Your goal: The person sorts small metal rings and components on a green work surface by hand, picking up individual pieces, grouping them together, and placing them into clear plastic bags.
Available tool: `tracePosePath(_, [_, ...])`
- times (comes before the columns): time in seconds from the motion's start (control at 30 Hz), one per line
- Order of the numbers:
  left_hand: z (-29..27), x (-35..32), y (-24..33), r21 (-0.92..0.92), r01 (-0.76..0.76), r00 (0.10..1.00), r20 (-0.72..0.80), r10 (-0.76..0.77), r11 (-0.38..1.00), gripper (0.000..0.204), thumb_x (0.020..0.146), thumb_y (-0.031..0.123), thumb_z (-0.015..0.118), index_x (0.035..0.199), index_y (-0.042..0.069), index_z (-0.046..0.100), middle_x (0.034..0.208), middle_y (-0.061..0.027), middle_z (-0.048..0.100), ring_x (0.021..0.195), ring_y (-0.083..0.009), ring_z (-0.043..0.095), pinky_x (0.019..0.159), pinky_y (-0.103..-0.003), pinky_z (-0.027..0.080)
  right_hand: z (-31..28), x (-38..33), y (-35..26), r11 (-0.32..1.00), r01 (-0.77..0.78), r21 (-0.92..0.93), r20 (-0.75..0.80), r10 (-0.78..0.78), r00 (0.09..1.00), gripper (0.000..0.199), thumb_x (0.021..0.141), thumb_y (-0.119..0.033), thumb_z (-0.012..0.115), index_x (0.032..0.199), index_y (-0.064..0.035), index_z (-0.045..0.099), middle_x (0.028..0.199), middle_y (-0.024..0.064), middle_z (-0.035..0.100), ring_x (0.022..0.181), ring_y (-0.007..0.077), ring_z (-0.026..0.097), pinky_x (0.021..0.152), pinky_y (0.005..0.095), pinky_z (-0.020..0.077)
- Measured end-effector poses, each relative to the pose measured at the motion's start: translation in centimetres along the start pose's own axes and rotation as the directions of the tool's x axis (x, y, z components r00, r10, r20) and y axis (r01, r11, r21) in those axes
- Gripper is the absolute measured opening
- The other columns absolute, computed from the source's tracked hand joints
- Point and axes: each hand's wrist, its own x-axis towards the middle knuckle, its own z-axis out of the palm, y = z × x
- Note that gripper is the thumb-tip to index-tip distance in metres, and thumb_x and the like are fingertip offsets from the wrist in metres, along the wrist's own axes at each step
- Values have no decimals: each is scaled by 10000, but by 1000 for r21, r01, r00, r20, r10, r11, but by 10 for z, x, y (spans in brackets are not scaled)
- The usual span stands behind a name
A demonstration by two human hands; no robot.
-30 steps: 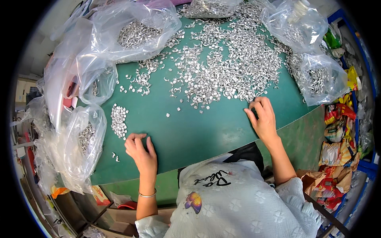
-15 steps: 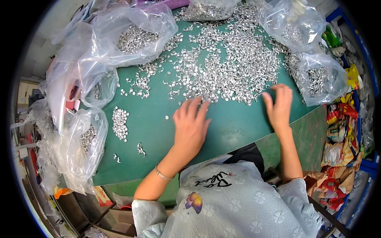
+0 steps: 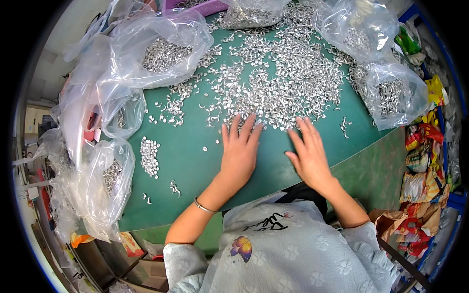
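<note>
A wide pile of small silvery metal pieces [image 3: 293, 73], many of them curved like hooks, spreads over the green tabletop [image 3: 273, 163]. At the pile's near edge lies my left hand [image 3: 239, 151], palm down with its fingers spread, the tips touching the pieces. My right hand [image 3: 309, 154] is beside it, also palm down with fingers apart, its fingertips at the same edge. Neither hand grips anything. To the left sits a small cluster of round, flat silvery pieces [image 3: 149, 156]. A few curved pieces [image 3: 175, 187] lie nearer the front edge.
Clear plastic bags of metal pieces stand around the table: one at the far left [image 3: 190, 36], one at the near left [image 3: 117, 151], one at the right [image 3: 410, 93]. A purple tray [image 3: 210, 7] is at the back. Colourful packages [image 3: 415, 161] line the right side.
My right hand has moved left, leaving a few curved pieces apart from the pile at the right. My left hand has shifted slightly, its fingers now more spread.
</note>
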Motion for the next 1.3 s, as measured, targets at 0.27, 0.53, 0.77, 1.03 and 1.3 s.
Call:
tracePosePath(0.27, [-6,-6,20,-151,-35,999,-39,29,988,366,787,69,652,1141,45,563,1133,-105,515,1052,-294,496,862,-451,378,-1,21,6,993,-38,113,-240,64,969,264,723,-58,707,963,-35,600,1072,102,542,998,309,499,829,409,384])
tracePosePath(0.53, [6,-6,18,-220,-123,992,-29,120,968,244,774,49,660,998,-1,575,987,-103,549,909,-279,537,763,-368,413,-5,19,26,991,19,135,-282,20,959,291,735,-30,679,1016,-7,608,1038,124,582,1000,314,533,860,398,423])
tracePosePath(0.77, [-27,-25,9,-527,173,970,-57,-237,832,114,824,0,624,937,-5,612,821,-100,605,733,-222,605,648,-306,476,14,19,-3,998,-45,38,-85,48,995,510,763,-100,704,1222,7,508,1392,237,347,1282,445,317,1048,493,280])
tracePosePath(1.03, [-19,-37,17,-910,412,820,353,-451,38,161,891,50,608,1006,-62,597,885,-92,654,809,-111,620,713,-222,496,9,22,-48,918,164,362,-40,-161,986,276,733,-44,706,997,-9,635,794,92,605,769,258,568,723,351,426])
tracePosePath(1.3, [-26,-23,25,-621,268,947,30,-319,736,306,797,53,690,1081,14,583,1029,-115,631,922,-257,608,789,-338,488,-94,29,98,958,-221,-181,-612,66,788,119,852,-56,624,955,2,638,871,134,654,761,252,631,699,335,487])
